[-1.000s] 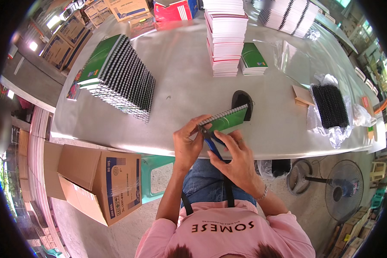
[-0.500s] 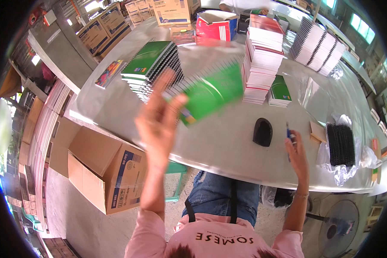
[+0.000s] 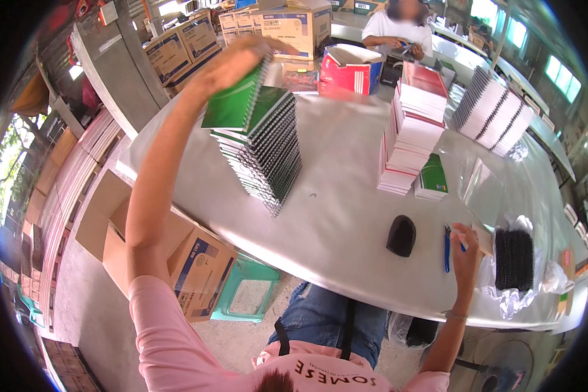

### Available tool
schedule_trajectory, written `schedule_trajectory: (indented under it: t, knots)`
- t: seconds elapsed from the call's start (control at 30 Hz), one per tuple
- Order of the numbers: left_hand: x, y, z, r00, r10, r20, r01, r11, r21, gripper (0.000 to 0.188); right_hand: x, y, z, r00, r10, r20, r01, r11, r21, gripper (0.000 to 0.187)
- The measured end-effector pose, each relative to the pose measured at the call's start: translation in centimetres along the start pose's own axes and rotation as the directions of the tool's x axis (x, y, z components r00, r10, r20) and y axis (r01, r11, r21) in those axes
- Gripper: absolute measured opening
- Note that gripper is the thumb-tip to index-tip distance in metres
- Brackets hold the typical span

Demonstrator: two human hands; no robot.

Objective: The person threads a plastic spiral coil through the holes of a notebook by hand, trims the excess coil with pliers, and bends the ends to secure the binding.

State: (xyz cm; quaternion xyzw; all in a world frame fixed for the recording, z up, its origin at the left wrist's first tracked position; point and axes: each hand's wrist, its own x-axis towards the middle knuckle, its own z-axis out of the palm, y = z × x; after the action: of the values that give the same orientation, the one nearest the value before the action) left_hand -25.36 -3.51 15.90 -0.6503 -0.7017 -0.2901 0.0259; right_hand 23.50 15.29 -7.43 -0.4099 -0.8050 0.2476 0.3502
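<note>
At the far left of the table, my left hand [image 3: 232,68] grips a green spiral notebook [image 3: 236,101], tilted over the top of a tall stack of spiral notebooks [image 3: 268,153]. The stacked notebooks have green covers and black wire bindings. My right hand [image 3: 466,251] is low over the table's right side, its fingers curled at a blue-handled hand tool that looks like pliers [image 3: 447,249]. One blue handle lies beside the fingers, and a bit of blue shows between them. A black rounded pad [image 3: 401,236] lies left of that hand.
Unbound red-edged book blocks [image 3: 405,140] stand in a tall pile beside a short green-covered pile [image 3: 432,178]. Black binding coils [image 3: 514,259] lie on plastic at right. An open carton [image 3: 199,277] and a green stool [image 3: 245,291] stand below the table. Another person [image 3: 398,36] sits opposite.
My left hand has carried the green notebook left and away from me, over the stack. My right hand has stayed near the pliers, its fingers shifting right. The view has tilted up slightly.
</note>
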Motion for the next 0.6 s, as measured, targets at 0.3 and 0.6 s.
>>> schedule_trajectory:
  t: [0.3,0.6]
  knots:
    - [0.5,-1.6,4.8,0.964,0.000,0.264,-0.011,0.999,0.039,0.046,3.3,-8.9,2.9,0.959,-0.231,0.162,0.214,0.970,0.117,0.017]
    - [-3.2,-1.1,2.8,0.980,0.106,-0.166,-0.125,0.987,-0.105,0.037,8.7,-18.2,10.9,0.839,-0.460,0.290,0.256,0.805,0.535,0.021]
